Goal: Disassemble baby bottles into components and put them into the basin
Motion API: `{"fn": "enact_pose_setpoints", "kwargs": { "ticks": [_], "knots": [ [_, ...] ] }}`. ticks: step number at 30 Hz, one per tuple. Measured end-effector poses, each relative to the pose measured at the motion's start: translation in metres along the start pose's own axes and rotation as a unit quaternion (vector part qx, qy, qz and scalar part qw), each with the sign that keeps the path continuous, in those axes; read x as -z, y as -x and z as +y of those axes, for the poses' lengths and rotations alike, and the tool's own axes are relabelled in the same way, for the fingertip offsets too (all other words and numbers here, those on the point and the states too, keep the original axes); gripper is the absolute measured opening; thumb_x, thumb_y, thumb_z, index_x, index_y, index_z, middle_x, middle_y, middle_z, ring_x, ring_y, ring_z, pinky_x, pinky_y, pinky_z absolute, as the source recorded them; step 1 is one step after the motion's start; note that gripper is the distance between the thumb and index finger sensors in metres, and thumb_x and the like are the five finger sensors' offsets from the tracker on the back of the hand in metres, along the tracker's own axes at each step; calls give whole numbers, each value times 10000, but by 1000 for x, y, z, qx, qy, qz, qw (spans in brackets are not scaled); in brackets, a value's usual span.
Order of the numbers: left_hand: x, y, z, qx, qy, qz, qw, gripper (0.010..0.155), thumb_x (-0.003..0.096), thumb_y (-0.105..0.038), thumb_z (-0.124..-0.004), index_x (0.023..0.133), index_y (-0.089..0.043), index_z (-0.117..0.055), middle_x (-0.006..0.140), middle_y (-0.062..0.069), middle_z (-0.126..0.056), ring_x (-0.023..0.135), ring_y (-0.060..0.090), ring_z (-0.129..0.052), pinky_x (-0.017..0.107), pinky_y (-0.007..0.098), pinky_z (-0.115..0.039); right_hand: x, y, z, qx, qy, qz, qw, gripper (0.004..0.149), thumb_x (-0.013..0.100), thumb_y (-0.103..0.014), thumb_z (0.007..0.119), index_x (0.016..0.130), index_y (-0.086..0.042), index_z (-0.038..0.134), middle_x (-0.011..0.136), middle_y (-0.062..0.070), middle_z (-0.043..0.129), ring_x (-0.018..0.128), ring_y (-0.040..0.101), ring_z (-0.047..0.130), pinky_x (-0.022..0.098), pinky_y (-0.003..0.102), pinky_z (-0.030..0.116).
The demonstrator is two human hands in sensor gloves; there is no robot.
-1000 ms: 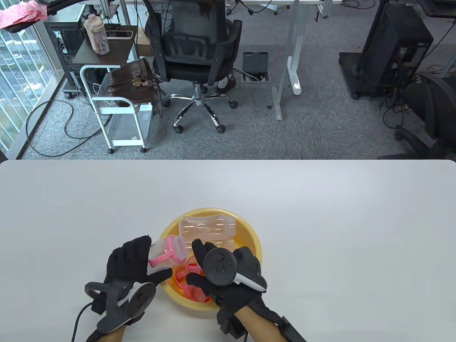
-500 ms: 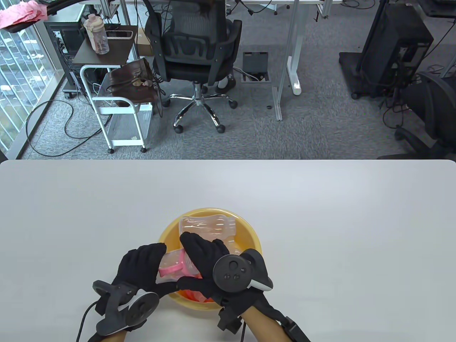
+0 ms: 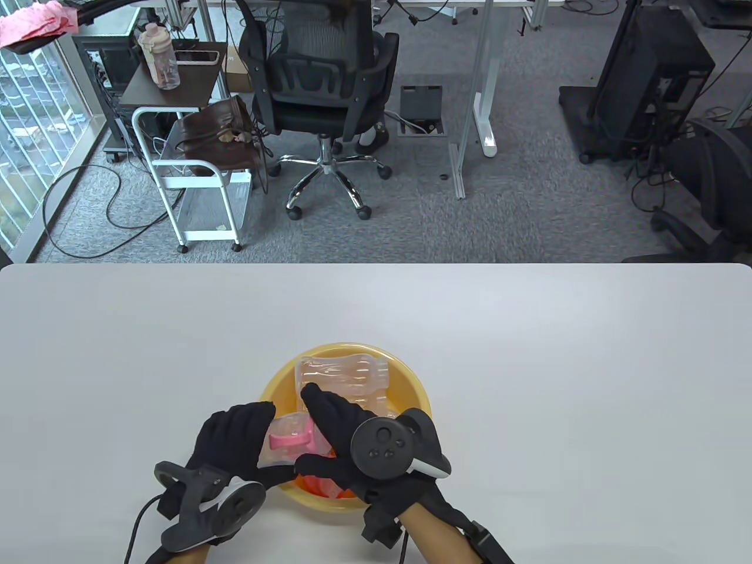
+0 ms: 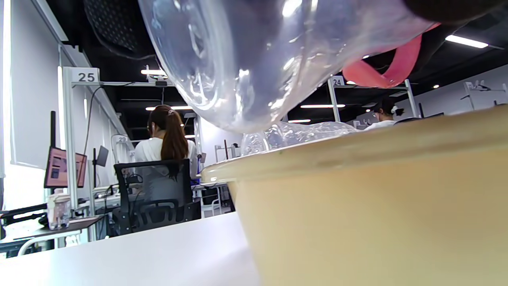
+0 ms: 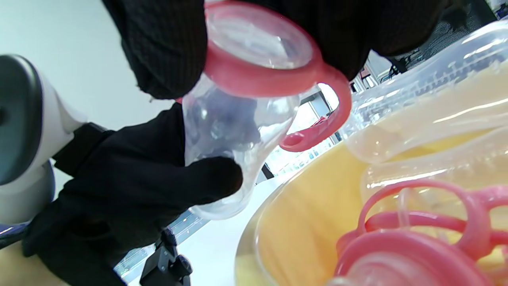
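Observation:
My left hand [image 3: 235, 437] holds a clear baby bottle [image 3: 282, 449] by its body over the near-left rim of the yellow basin [image 3: 411, 388]. The bottle carries a pink handle collar [image 3: 289, 439]. My right hand [image 3: 338, 426] covers the bottle's mouth, its fingers [image 5: 166, 47] curled round the pink collar [image 5: 258, 75]. In the right wrist view my left thumb [image 5: 206, 178] presses the bottle wall [image 5: 222, 127]. The left wrist view shows the bottle's base [image 4: 254, 59] just above the basin rim [image 4: 357, 139].
Two clear bottle bodies [image 3: 343, 373] lie at the far side of the basin, and pink rings and handles [image 5: 416, 230] lie at its near side. Beyond the table's far edge stand an office chair [image 3: 323, 76] and a white cart [image 3: 194, 176].
My left hand carried the bottle right, over the basin rim. My right hand moved forward onto the bottle's pink collar and took hold of it. Little has moved in the last half second.

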State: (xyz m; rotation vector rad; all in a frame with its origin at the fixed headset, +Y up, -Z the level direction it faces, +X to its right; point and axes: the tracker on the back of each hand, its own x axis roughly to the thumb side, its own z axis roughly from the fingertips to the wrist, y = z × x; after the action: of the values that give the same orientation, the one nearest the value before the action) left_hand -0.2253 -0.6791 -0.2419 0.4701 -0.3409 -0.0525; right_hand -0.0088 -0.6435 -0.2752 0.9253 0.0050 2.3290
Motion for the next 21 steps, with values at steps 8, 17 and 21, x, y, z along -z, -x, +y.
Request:
{"fn": "enact_pose_setpoints", "kwargs": {
  "ticks": [8,17,21],
  "knots": [
    [1,24,-7,16,19,92,995,952,341,-743,-655,1057,-119,-593,986,128,-799,877,312,-923,674,543,-748,-3,6,-16,-17,20,39,999,832,537,-447,792,1165,-82,386,1088,357,538,881,560,765,641,672,670],
    [3,27,-5,18,-2,116,993,952,349,-741,-656,1064,-117,-582,992,131,-791,882,317,-915,676,547,-742,-2,13,-12,-166,-27,147,975,775,558,-489,744,1167,-108,452,1047,379,626,765,552,848,557,623,743],
    [5,25,-5,27,-2,113,993,953,350,-746,-651,1067,-122,-578,995,124,-790,886,311,-916,680,540,-744,7,10,4,-227,-57,165,958,795,555,-496,749,1154,-56,468,1043,374,630,758,547,852,552,620,745]
  ]
}}
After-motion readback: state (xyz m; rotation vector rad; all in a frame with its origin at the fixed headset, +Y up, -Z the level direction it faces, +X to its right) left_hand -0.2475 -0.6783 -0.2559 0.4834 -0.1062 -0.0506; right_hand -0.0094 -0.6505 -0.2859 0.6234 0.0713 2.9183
